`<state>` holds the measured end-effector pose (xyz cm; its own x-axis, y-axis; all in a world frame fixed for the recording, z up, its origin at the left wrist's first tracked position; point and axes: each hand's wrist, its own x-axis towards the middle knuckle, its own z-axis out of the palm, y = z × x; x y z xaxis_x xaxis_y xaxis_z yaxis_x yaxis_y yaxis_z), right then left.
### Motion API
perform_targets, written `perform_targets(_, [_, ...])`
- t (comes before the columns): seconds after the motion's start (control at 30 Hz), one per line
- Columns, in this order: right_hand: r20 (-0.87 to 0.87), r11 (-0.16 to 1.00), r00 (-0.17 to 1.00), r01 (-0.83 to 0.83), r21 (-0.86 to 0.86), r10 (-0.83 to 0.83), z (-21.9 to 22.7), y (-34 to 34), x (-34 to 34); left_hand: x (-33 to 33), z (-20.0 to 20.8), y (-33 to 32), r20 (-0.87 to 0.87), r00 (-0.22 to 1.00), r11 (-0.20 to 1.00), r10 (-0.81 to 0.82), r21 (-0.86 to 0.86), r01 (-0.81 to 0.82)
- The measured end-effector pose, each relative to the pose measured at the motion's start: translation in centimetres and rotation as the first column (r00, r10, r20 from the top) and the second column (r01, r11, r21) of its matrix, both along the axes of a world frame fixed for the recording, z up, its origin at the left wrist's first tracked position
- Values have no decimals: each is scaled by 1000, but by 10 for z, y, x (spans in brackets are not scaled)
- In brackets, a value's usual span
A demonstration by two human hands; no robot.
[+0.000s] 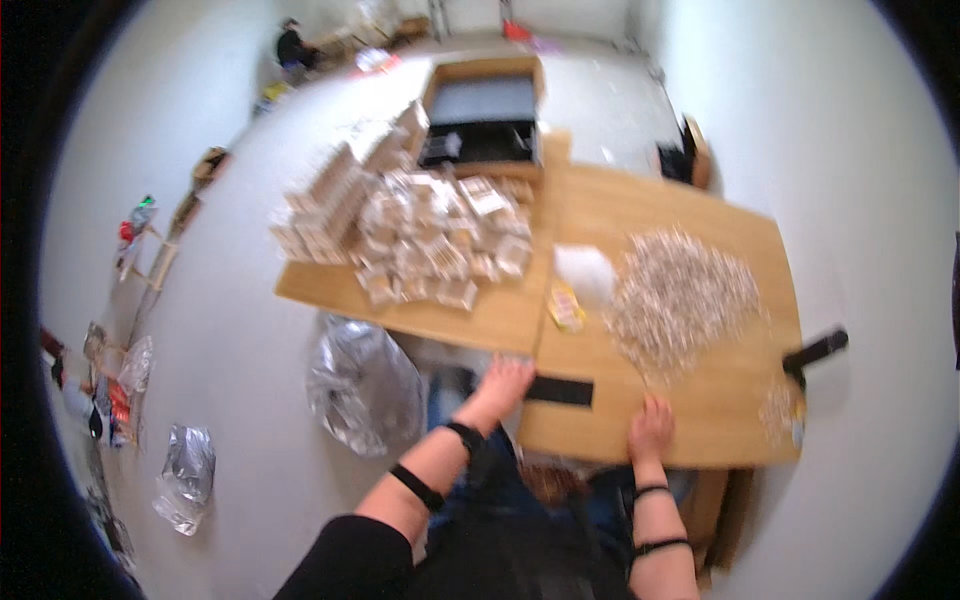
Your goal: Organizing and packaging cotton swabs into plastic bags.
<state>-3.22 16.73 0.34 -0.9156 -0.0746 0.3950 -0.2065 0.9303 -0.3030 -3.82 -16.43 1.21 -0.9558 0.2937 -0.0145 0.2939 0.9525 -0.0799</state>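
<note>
My left hand rests at the near edge of the wooden table, beside the left end of a flat black strip. Its fingers lie loosely on the edge, and I see nothing held in them. On the tabletop to the right, my right hand lies with its fingers towards a wide pile of small thin pale pieces. Nothing shows in that hand either. The picture is blurred, so the kind of pieces cannot be told. A white heap and a yellow packet lie left of the pile.
Many clear bags of pale pieces cover the table's left part, beside stacked packs. A box with dark contents stands behind. A silvery bag is left of my legs. A black cylinder juts from the right edge.
</note>
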Motion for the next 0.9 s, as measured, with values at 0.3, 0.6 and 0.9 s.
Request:
perform_targets(0.3, [1, 1000, 1000, 1, 17, -1, -12, 18, 12, 10, 24, 39, 0, 995, 987, -98, 129, 97])
perform_targets(0.6, [69, 996, 996, 56, 63, -61, -22, 25, 12, 3, 19, 74, 40, 997, 983, -63, 177, 55])
perform_targets(0.9, [-8, 997, 999, 52, 56, -52, -2, 2, -2, -2, 32, 42, 142, 989, 873, -40, 486, -35])
